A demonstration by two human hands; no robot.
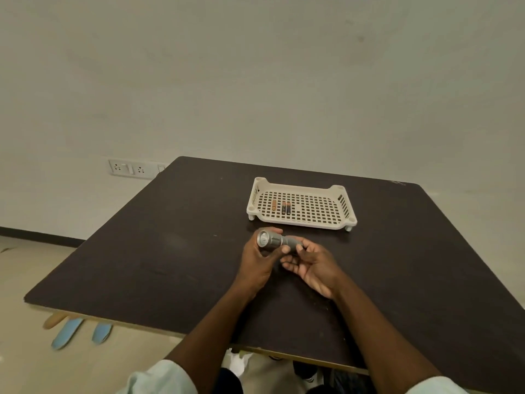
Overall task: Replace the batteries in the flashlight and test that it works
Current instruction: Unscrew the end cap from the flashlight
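Head view: both hands' fingers clamp the flashlight (277,241) — left hand (260,258) steadying the head, right hand (311,264) on the tail — seemingly to unscrew it; batteries (284,207) wait in the tray (345,200).

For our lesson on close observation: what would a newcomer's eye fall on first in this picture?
First, the silver metal flashlight, gripped near the middle of the dark brown table by the left hand at its head and the right hand at its tail. Just beyond it stands a cream perforated plastic tray, with three small batteries lying at its left side.
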